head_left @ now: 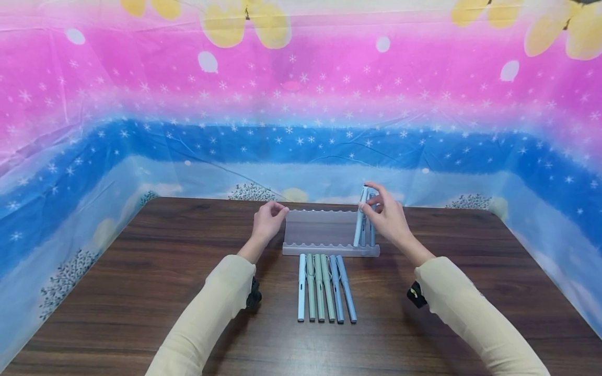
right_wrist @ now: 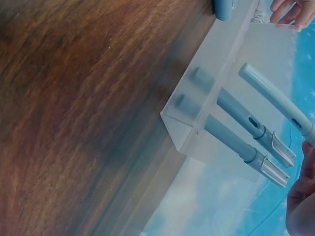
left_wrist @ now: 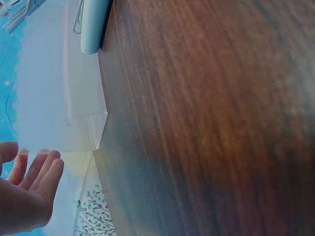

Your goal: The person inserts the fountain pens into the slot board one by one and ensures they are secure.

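A translucent pen rack [head_left: 324, 224] with scalloped edges stands near the table's far side. My left hand [head_left: 270, 221] pinches its upper left edge between thumb and fingers; the left wrist view shows the fingertips [left_wrist: 54, 164] at that edge. In my right hand [head_left: 388, 216] is a light blue pen [head_left: 360, 219], gripped near its upper end and tilted over the rack's right part. Its lower end [right_wrist: 248, 71] hangs over the rack in the right wrist view. Beside it, two blue-grey pens [right_wrist: 241, 113] lean in the rack's rightmost slots.
In front of the rack several pens lie side by side: a pale blue pen [head_left: 301, 287], green pens [head_left: 320, 287] and blue pens [head_left: 345, 287]. The brown wooden table [head_left: 188, 230] is bordered by a printed cloth backdrop [head_left: 301, 141] at the back and sides.
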Demonstrator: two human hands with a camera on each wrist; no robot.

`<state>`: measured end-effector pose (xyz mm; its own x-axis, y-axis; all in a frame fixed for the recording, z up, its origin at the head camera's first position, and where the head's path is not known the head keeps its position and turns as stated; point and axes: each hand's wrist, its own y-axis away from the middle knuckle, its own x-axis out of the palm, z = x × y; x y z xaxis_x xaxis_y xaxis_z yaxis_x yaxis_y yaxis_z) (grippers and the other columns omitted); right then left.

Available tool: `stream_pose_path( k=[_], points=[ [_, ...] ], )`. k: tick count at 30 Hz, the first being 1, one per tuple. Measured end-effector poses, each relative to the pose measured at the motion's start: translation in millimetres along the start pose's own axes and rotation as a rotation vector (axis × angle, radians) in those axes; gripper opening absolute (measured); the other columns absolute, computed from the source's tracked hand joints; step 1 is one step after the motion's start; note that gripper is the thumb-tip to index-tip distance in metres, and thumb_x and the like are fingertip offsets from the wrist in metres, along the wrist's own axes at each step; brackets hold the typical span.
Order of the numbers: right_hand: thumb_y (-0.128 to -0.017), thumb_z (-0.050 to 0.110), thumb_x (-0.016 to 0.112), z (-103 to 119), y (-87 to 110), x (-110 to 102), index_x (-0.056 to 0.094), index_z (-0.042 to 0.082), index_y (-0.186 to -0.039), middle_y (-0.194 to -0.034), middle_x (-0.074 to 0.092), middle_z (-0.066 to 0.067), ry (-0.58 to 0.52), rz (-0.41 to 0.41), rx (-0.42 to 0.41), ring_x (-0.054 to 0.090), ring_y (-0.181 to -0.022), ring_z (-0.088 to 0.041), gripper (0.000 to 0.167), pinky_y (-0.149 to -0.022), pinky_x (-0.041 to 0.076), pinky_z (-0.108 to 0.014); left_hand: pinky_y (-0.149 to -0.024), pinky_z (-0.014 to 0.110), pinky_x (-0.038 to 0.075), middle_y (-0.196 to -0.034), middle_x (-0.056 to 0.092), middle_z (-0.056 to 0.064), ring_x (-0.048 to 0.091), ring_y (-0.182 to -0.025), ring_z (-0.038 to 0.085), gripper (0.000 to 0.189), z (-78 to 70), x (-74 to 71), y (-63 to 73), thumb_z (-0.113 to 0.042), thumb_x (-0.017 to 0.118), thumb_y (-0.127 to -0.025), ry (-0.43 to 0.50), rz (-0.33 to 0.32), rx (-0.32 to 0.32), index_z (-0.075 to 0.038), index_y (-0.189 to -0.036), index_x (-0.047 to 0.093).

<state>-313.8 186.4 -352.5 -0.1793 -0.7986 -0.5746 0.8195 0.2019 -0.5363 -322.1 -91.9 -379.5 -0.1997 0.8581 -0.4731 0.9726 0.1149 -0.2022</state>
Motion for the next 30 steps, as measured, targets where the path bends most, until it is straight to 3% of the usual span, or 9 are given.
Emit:
stream_pose_path(
  k=[4, 11, 20, 30],
  points=[
    [-0.085, 0.021, 0.058, -2, 0.4, 2, 0.041, 0.018, -0.129, -0.084, 0.061, -0.006, 0.007, -0.05, -0.028, 0.054, -0.06, -0.02, 0.047, -0.049, 0.043, -0.033, -0.077, 0.036, 0.042, -0.091, 0.061, 0.012, 0.054, -0.087, 0.025, 0.021, 0.1, 0.1, 0.3, -0.021, 0.055, -0.087, -0.001, -0.001, 0.0, -0.001, -0.095, 0.059],
    [-0.084, 0.017, 0.06, -4, 2.2, 8, 0.043, 0.018, -0.126, -0.081, 0.062, -0.004, 0.065, -0.125, -0.059, 0.05, -0.052, -0.013, 0.045, -0.042, 0.039, -0.03, -0.078, 0.036, 0.042, -0.091, 0.061, 0.012, 0.054, -0.087, 0.025, 0.02, 0.3, 0.2, 0.3, -0.02, 0.055, -0.087, 0.005, -0.003, -0.001, -0.001, -0.094, 0.059],
    [-0.086, 0.024, 0.057, -8, 6.8, 15, 0.042, 0.02, -0.128, -0.085, 0.062, -0.002, 0.127, -0.09, -0.057, 0.045, -0.05, -0.011, 0.045, -0.039, 0.035, -0.029, -0.078, 0.036, 0.042, -0.092, 0.061, 0.012, 0.055, -0.087, 0.025, 0.02, 0.3, 0.6, -0.2, -0.02, 0.055, -0.087, 0.008, -0.003, -0.005, -0.002, -0.095, 0.059],
    [-0.086, 0.024, 0.058, -10, 9.9, 16, 0.039, 0.02, -0.13, -0.086, 0.063, -0.003, 0.121, -0.026, -0.061, 0.045, -0.049, -0.01, 0.048, -0.039, 0.035, -0.029, -0.078, 0.037, 0.041, -0.092, 0.06, 0.012, 0.053, -0.088, 0.025, 0.02, 0.0, 0.0, 0.2, -0.02, 0.055, -0.087, 0.009, 0.003, -0.005, -0.001, -0.095, 0.059]
  ],
)
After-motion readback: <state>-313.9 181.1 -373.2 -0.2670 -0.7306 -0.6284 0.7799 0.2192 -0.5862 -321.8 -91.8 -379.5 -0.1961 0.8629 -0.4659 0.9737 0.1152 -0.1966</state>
